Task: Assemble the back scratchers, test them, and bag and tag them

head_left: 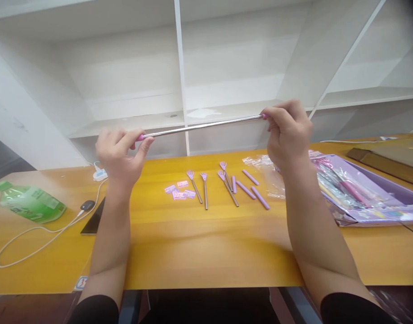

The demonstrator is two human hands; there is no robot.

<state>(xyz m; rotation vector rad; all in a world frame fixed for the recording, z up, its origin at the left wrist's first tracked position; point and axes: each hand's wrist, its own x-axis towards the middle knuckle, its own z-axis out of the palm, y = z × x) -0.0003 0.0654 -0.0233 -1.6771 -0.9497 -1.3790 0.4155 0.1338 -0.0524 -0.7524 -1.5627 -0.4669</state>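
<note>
Metal rod is extended, ends pinched in my left hand and right hand, scratchers and purple tubes separate toward the desk's far edge.

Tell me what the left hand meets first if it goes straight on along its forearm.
Beyond the rod it holds, the left hand would likely meet the white shelving first, though depth is unclear.

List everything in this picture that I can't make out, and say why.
Head view, all:
- Print on the small cards: too small and blurred.
- Full shape of the rod's pink ends: partly covered by the fingers of the left hand and right hand.
- Rest of the dark slab: behind the left forearm.
- Far end of the purple box: cut off by the right edge.
</note>
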